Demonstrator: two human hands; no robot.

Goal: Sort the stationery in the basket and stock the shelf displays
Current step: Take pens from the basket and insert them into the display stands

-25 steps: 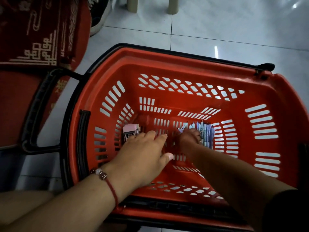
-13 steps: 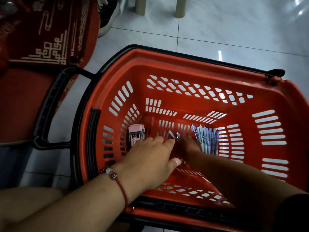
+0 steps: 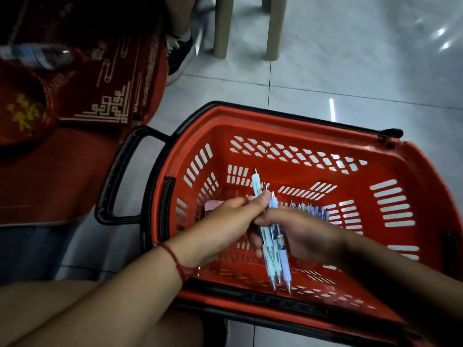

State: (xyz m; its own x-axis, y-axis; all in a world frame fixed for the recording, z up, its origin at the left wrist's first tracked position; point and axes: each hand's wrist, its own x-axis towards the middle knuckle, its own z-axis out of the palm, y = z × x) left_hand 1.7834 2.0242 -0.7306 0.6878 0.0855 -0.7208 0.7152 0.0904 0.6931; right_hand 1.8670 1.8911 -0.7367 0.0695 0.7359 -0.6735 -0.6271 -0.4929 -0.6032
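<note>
A red plastic shopping basket [image 3: 413, 176] with a black handle stands on the tiled floor. Above its middle, my left hand [image 3: 225, 224] and my right hand [image 3: 298, 234] together hold a small bunch of pale blue and lilac pens [image 3: 274, 249], tips pointing toward me. My left fingers pinch the bunch near its upper end; my right hand grips it lower down. More pens [image 3: 310, 210] lie in a row on the basket floor behind my right hand. A pink pack [image 3: 213, 205] sits at the left of the basket floor, mostly hidden by my left hand.
Red patterned fabric goods [image 3: 110, 91] and a red round item [image 3: 22, 111] lie on a low surface to the left. Beige stool legs [image 3: 274, 26] and someone's shoe [image 3: 180, 53] stand beyond the basket on the grey tiles.
Both hands have risen from the basket floor, lifting a few pens out of the row. The view has shifted, so the basket sits lower and further right.
</note>
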